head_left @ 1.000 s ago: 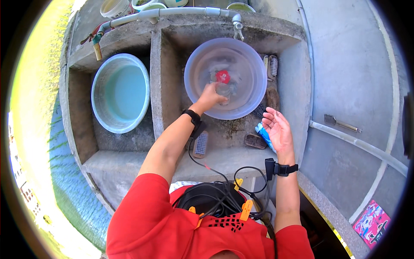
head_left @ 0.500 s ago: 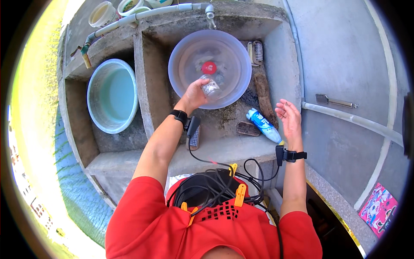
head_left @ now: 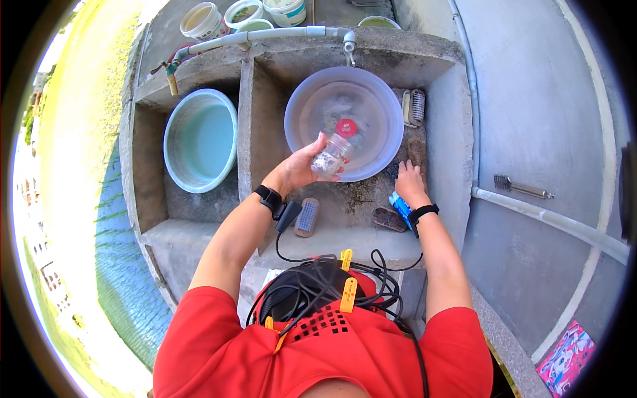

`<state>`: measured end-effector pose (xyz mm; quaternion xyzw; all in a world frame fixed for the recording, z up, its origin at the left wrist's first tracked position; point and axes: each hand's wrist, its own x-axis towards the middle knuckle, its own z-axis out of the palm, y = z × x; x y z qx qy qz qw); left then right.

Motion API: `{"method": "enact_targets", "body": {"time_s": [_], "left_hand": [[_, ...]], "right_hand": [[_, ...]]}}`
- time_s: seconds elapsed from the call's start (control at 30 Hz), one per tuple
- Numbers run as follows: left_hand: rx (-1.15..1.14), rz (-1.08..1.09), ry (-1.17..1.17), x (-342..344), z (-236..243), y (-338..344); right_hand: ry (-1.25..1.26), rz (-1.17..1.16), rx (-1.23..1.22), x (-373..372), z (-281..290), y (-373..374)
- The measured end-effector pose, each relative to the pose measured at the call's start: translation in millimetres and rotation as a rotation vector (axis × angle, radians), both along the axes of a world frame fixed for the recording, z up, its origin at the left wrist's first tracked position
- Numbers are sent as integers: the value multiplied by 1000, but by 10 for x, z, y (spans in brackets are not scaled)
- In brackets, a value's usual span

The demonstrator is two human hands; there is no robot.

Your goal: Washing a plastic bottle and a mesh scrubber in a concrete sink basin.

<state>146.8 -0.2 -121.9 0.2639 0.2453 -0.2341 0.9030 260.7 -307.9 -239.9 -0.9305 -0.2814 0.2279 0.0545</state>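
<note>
Left hand [head_left: 298, 168] grasps the clear jar [head_left: 330, 158] over the near side of the translucent tub [head_left: 296, 119], long axis slanting lower left to upper right, upper end toward the round red item [head_left: 346, 128]. Right hand [head_left: 411, 184] now partly covers the blue bottle [head_left: 400, 205], fully exposed half a second earlier; its grip cannot be determined.

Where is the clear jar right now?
Head view, near the centre: the clear jar is in the left hand, over the near-left part of the translucent basin, just below the red disc.
</note>
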Motion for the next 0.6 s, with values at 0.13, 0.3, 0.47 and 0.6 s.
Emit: {"method": "enact_targets", "body": {"time_s": [0.13,0.3,0.47,0.6], "left_hand": [[48,-65,-145,9,243,-81],[-25,-81,-160,19,272,-127],[-38,-38,-108,-1,182,-123],[-66,61,-26,34,178,-137]], "right_hand": [[-152,41,-50,44,-162,135],[-83,-31,-23,77,-175,259],[-66,-47,32,87,-126,279],[-24,-5,113,72,5,178]]}}
